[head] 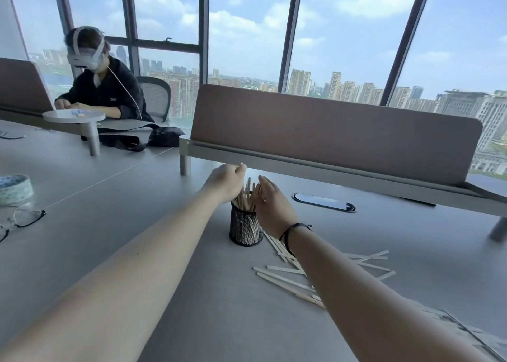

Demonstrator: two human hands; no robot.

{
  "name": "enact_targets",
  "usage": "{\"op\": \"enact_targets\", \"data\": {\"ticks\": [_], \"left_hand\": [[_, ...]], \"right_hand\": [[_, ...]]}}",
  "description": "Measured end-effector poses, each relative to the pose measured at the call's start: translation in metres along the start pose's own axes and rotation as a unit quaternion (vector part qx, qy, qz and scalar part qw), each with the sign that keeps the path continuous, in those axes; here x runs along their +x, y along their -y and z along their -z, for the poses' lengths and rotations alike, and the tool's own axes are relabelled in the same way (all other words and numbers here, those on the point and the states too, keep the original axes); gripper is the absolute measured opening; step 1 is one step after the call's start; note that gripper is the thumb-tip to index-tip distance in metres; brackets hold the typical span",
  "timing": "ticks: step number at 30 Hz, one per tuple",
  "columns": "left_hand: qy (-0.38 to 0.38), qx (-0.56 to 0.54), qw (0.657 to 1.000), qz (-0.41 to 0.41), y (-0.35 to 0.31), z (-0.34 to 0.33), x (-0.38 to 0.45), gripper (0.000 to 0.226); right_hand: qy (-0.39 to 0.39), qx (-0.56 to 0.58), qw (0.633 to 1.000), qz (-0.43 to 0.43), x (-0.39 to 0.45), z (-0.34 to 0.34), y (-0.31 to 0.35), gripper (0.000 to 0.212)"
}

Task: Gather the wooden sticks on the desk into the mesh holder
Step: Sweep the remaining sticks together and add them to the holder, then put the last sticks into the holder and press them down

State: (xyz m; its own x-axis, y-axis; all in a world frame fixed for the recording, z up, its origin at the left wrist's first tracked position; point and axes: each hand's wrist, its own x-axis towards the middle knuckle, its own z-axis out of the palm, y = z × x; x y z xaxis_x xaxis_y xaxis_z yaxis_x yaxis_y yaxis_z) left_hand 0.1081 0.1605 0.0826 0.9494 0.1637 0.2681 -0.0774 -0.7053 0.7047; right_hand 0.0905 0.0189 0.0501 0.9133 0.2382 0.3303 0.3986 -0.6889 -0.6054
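Observation:
A black mesh holder [245, 230] stands upright mid-desk, with several wooden sticks [248, 197] poking out of its top. My left hand [226, 182] hovers at the left of the stick tops, fingers curled together near them. My right hand [271, 202] is against the right side of the sticks and the holder's rim, fingers extended. Whether either hand grips a stick is hidden. Several loose wooden sticks [285, 279] lie scattered on the desk to the right of the holder, partly under my right forearm.
A brown divider panel [329, 131] on a raised shelf runs behind the holder. A cable grommet [323, 202] sits to the right. A tape roll [15, 189] and glasses [24, 216] lie at far left. Another person sits at the back left.

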Motion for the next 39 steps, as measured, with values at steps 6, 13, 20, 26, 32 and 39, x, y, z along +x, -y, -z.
{"op": "enact_targets", "data": {"ticks": [6,13,20,26,32,39], "left_hand": [[0.068,-0.055,0.996,-0.012,0.010,-0.015,-0.001,0.038],[0.024,-0.084,0.994,-0.063,-0.001,-0.010,-0.004,0.048],[0.029,0.045,0.997,-0.049,-0.008,-0.011,-0.004,0.052],[-0.145,0.043,0.979,-0.134,-0.018,-0.012,-0.014,0.053],[-0.096,0.034,0.909,-0.403,-0.032,-0.062,-0.098,0.027],[0.168,0.177,0.958,-0.149,0.002,-0.128,-0.113,0.092]], "right_hand": [[-0.017,0.037,0.999,-0.034,-0.002,0.001,-0.005,0.044],[-0.001,0.044,0.999,-0.025,-0.009,0.010,-0.006,0.034],[0.000,0.059,0.997,-0.041,-0.024,0.015,-0.023,0.070],[0.012,0.006,0.999,-0.045,-0.048,0.033,-0.062,0.067],[0.067,-0.153,0.986,-0.029,-0.089,0.073,-0.120,0.047],[0.038,-0.259,0.959,-0.107,-0.154,0.120,-0.167,0.066]]}}
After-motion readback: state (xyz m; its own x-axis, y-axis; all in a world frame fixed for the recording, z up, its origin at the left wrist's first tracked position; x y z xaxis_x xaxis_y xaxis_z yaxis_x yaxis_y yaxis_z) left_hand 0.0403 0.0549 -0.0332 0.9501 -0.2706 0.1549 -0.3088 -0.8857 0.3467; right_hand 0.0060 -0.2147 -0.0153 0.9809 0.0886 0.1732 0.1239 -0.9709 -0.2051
